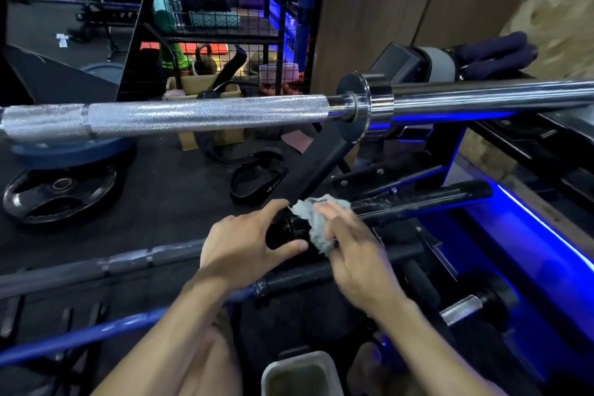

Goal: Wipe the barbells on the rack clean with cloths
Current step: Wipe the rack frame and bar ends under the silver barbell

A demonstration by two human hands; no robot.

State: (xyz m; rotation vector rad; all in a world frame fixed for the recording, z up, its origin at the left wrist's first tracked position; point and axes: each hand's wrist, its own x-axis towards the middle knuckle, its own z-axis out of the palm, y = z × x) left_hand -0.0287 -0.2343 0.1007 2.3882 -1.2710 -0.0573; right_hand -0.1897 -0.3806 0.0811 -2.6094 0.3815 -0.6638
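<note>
Two hands work at one black barbell low on the rack, and we see both from above. On the far left a black weight plate (61, 194) lies flat on the dark floor, with a blue plate (69, 153) just beyond it. Across the scene, higher and farther than the hands, runs a chrome barbell (205, 117) with a knurled grip and a smooth sleeve to the right. Near us, a blue bar (80, 336) slants from lower left toward the middle.

Our left hand (244, 246) curls round the collar end of the black barbell (418, 201), thumb on the near side, fingers over the top. Immediately right of it, touching the same bar, sits the crumpled grey cloth (316, 225). Our right hand (356, 247) clamps that cloth against the bar, fingers bent over it, so the cloth lies between palm and metal. Beyond the right hand the black sleeve extends right and slightly away, streaked with pale marks. Nearest us, at the bottom, stands a pale tub (299, 373). Blue light glows along the rack's (450, 151) right side.
</note>
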